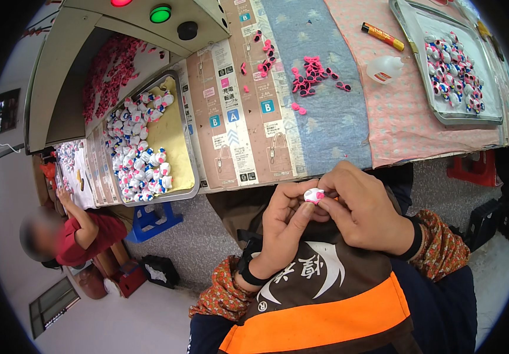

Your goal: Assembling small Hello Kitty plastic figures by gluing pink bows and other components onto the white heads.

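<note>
A small white figurine head [311,194] with a pink piece on its side is held over my lap, just off the table's front edge. My left hand [284,221] pinches its white body between thumb and fingers. From the other side, my right hand [363,212] has thumb and fingertips closed against the pink part. The fingers hide much of the figurine head. On the table beyond my hands lie small pink glasses-shaped pieces [311,75] with dark lenses, heaped on the blue cloth, with several more [264,61] scattered to the left.
A metal tray [192,159] of white, blue and pink figurine heads is at left, beside a machine [59,65] with pink pieces inside. At right are a glue tube [382,36], a white bottle [384,69] and another filled tray [473,121]. A person [92,236] works at far left.
</note>
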`<state>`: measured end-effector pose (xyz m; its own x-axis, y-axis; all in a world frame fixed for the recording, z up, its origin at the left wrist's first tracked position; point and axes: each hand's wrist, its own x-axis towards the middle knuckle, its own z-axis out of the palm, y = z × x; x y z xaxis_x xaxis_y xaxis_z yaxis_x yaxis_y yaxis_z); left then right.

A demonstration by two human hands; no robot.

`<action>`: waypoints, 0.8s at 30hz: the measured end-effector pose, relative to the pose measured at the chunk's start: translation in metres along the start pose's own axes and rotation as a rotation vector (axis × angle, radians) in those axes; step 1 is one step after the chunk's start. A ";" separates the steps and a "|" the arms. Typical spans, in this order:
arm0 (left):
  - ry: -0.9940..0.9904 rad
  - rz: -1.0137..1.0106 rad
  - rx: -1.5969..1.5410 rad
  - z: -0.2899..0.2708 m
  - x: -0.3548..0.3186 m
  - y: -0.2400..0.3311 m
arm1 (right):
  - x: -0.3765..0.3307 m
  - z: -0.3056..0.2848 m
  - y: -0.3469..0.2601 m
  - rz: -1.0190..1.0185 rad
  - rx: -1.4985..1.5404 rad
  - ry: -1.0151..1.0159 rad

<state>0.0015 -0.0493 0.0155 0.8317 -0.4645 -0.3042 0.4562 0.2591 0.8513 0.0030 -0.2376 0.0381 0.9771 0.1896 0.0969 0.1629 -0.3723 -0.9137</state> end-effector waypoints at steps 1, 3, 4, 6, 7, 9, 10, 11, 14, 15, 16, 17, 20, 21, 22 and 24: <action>-0.005 -0.053 -0.065 -0.001 0.000 0.000 | 0.001 -0.001 0.000 -0.001 0.001 -0.001; 0.015 -0.090 -0.123 0.000 0.002 0.001 | 0.002 -0.005 -0.002 0.202 0.205 -0.044; 0.033 -0.127 -0.182 0.000 0.003 0.001 | 0.002 -0.007 -0.002 0.200 0.206 -0.046; 0.028 -0.136 -0.206 -0.002 0.002 0.000 | 0.001 -0.010 -0.001 0.246 0.218 -0.062; 0.021 -0.146 -0.231 -0.002 0.001 0.000 | 0.002 -0.010 -0.002 0.246 0.218 -0.063; -0.004 -0.144 -0.233 -0.004 0.002 0.000 | 0.002 -0.010 -0.004 0.233 0.188 -0.056; -0.028 -0.143 -0.235 -0.005 0.003 0.000 | 0.003 -0.009 -0.004 0.234 0.188 -0.055; -0.029 -0.144 -0.235 -0.006 0.003 0.000 | 0.003 -0.008 -0.003 0.218 0.173 -0.049; -0.043 -0.131 -0.214 -0.005 0.003 0.000 | 0.003 -0.007 -0.003 0.214 0.161 -0.050; -0.027 -0.097 -0.184 -0.004 0.002 -0.002 | 0.003 -0.007 -0.003 0.221 0.164 -0.060; -0.010 -0.064 -0.154 -0.003 0.002 -0.003 | 0.003 -0.007 -0.002 0.221 0.164 -0.060; -0.009 -0.065 -0.154 -0.003 0.001 -0.003 | 0.003 -0.006 -0.001 0.215 0.197 -0.058; -0.017 -0.042 -0.102 -0.004 0.001 -0.003 | 0.002 -0.006 0.003 0.253 0.305 -0.074; -0.023 -0.028 -0.097 -0.004 0.001 -0.002 | 0.002 -0.005 0.005 0.297 0.380 -0.092; -0.029 -0.015 -0.093 -0.003 0.002 -0.002 | 0.001 -0.004 0.006 0.298 0.380 -0.093; -0.037 0.009 -0.105 -0.006 0.001 -0.005 | 0.000 -0.002 0.008 0.320 0.476 -0.099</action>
<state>0.0021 -0.0465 0.0087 0.8244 -0.4921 -0.2795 0.4812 0.3495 0.8039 0.0048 -0.2423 0.0320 0.9464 0.2271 -0.2298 -0.2404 0.0196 -0.9705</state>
